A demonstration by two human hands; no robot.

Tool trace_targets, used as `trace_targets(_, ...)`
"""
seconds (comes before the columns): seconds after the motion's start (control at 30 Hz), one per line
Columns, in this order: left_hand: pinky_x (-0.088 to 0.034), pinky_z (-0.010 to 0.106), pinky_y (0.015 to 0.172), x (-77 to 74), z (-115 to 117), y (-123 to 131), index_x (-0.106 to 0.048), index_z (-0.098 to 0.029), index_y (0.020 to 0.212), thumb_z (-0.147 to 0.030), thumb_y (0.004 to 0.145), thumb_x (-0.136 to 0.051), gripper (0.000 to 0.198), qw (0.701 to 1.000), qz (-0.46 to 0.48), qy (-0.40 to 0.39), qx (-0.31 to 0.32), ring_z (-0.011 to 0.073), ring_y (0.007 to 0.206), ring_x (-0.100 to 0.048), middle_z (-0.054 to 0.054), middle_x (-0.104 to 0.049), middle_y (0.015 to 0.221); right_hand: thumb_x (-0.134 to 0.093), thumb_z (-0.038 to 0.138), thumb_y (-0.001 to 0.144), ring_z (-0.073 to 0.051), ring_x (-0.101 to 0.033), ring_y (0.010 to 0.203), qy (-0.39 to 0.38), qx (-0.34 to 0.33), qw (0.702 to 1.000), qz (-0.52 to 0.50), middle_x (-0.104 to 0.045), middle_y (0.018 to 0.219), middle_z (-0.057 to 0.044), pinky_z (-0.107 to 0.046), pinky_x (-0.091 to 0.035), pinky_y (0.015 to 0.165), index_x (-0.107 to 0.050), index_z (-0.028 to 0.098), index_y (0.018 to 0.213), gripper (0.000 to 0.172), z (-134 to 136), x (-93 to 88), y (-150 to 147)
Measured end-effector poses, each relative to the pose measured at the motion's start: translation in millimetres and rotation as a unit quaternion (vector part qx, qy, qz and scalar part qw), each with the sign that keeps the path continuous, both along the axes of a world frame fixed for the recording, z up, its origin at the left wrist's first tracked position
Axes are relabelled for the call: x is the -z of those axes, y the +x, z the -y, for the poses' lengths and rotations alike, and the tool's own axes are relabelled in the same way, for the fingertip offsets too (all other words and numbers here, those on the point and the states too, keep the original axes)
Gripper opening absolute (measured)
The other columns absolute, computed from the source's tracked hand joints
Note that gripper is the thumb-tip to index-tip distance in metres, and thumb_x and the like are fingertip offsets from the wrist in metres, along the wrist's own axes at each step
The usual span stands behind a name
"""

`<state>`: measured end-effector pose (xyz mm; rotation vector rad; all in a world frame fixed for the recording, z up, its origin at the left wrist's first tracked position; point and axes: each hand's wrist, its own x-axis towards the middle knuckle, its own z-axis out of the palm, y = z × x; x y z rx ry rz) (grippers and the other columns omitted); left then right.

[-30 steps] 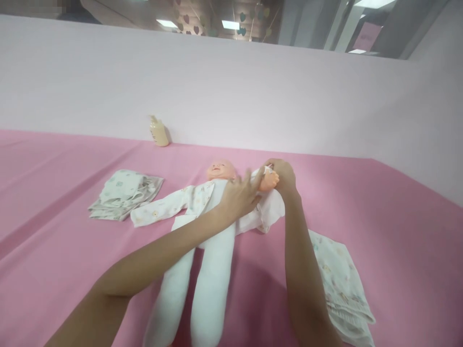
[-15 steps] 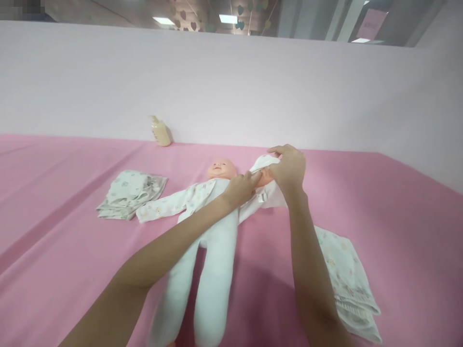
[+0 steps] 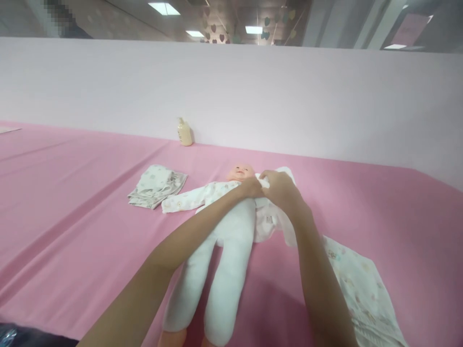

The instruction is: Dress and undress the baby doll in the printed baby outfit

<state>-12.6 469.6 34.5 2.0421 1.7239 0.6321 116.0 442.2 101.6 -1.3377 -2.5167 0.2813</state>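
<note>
A baby doll [image 3: 231, 226] with a white cloth body lies on its back, its head away from me. A white patterned baby shirt [image 3: 188, 198] covers its arm on my left; the shirt's other half [image 3: 269, 219] is spread out on my right, its label showing. My left hand [image 3: 252, 188] reaches across the doll's chest, its fingers closed by the doll's shoulder, where its arm seems to be; my own hands hide that arm. Touching it, my right hand [image 3: 280, 189] is closed on white shirt fabric.
Folded patterned cloth [image 3: 155, 185] lies left of the doll. On the right are folded patterned pants [image 3: 361, 284], partly behind my forearm. A pump bottle [image 3: 184, 132] stands against the white wall [image 3: 231, 96]. Pink sheeting [image 3: 90, 231] covers the surface.
My right hand has come down and left against my left hand, bringing the shirt fabric along. The doll's hand, visible before, is now hidden. The view has shifted left.
</note>
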Motion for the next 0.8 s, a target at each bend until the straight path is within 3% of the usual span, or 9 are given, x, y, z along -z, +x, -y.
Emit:
trace_targets(0.07,-0.053,0.029,0.075,-3.8,-4.7,-15.0,-0.061,-0.014,0.084,-0.020,0.083,-0.052,0.011,0.997,0.068,-0.033,0.011,0.0162,0.078,-0.065,0.005,-0.068,0.080,-0.047,0.006,0.077,-0.021,-0.059,0.094,-0.029,-0.056,0.998,0.017,-0.065,0.100,-0.010,-0.025,-0.036,0.065,-0.053,0.019,0.129,0.054,8.8,0.1,-3.0)
trace_targets(0.17,-0.054,0.027,0.073,-10.0,-10.5,-34.9,-0.058,-0.012,0.077,-0.022,0.089,-0.042,0.022,0.987,0.147,-0.066,0.013,0.0137,0.075,-0.066,0.009,-0.068,0.080,-0.046,0.003,0.075,-0.021,-0.061,0.084,-0.050,-0.126,0.989,0.054,-0.065,0.092,-0.009,-0.025,-0.034,0.060,-0.030,0.018,0.145,0.074,19.2,1.3,-6.5)
trace_targets(0.3,-0.054,0.029,0.073,-16.3,-10.9,-44.1,-0.059,-0.012,0.079,-0.040,0.088,-0.043,0.034,0.964,0.217,-0.154,0.022,0.0195,0.084,-0.067,0.012,-0.070,0.088,-0.041,-0.001,0.075,-0.024,-0.060,0.097,-0.065,-0.225,0.969,0.077,-0.064,0.105,-0.013,-0.027,-0.039,0.068,-0.040,0.015,0.139,0.066,32.1,8.6,-17.2)
trace_targets(0.37,-0.053,0.028,0.074,-19.4,-7.0,-40.8,-0.062,-0.013,0.086,-0.044,0.077,-0.058,0.033,0.969,0.176,-0.173,0.015,0.0219,0.089,-0.066,0.010,-0.070,0.094,-0.037,-0.004,0.076,-0.025,-0.058,0.106,-0.070,-0.243,0.966,0.063,-0.060,0.116,-0.015,-0.029,-0.042,0.073,-0.045,0.012,0.134,0.061,38.4,12.4,-23.6)
trace_targets(0.43,-0.051,0.027,0.075,-23.6,-2.7,-36.7,-0.063,-0.014,0.092,-0.034,0.065,-0.069,0.034,0.991,0.052,-0.125,0.009,0.0224,0.093,-0.065,0.008,-0.069,0.100,-0.035,-0.006,0.075,-0.024,-0.057,0.107,-0.073,-0.248,0.964,0.054,-0.059,0.119,-0.016,-0.029,-0.043,0.074,-0.047,0.010,0.132,0.060,44.0,13.7,-27.6)
trace_targets(0.53,-0.048,0.026,0.075,-32.7,0.8,-38.6,-0.066,-0.014,0.092,-0.017,0.061,-0.064,0.031,0.994,-0.100,-0.025,0.024,0.0218,0.094,-0.063,0.008,-0.068,0.102,-0.035,-0.006,0.074,-0.022,-0.059,0.098,-0.067,-0.259,0.961,0.066,-0.059,0.115,-0.014,-0.028,-0.044,0.069,-0.048,0.012,0.130,0.060,51.8,11.5,-27.3)
trace_targets(0.63,-0.047,0.025,0.071,-39.7,5.6,-52.1,-0.067,-0.014,0.086,-0.014,0.063,-0.059,0.024,0.994,-0.105,0.001,0.019,0.0190,0.086,-0.063,0.007,-0.069,0.096,-0.036,-0.004,0.074,-0.020,-0.059,0.100,-0.076,-0.305,0.948,0.040,-0.055,0.120,-0.011,-0.027,-0.044,0.069,-0.046,0.019,0.133,0.064,58.8,9.3,-24.2)
trace_targets(0.73,-0.047,0.027,0.070,-36.6,25.2,-66.1,-0.064,-0.014,0.084,-0.022,0.070,-0.058,0.017,0.990,-0.115,0.034,-0.070,0.0185,0.079,-0.062,0.007,-0.068,0.088,-0.041,0.000,0.073,-0.017,-0.057,0.105,-0.153,-0.421,0.894,0.001,-0.051,0.128,-0.007,-0.023,-0.046,0.070,-0.041,0.027,0.139,0.071,62.7,9.7,-25.1)
trace_targets(0.8,-0.047,0.029,0.072,-28.1,51.2,-71.3,-0.062,-0.014,0.090,-0.029,0.077,-0.054,0.021,0.982,-0.123,0.071,-0.126,0.0188,0.079,-0.061,0.007,-0.067,0.088,-0.044,0.004,0.074,-0.015,-0.059,0.104,-0.216,-0.475,0.853,0.003,-0.050,0.132,-0.006,-0.021,-0.046,0.067,-0.038,0.030,0.142,0.072,63.3,8.7,-27.5)
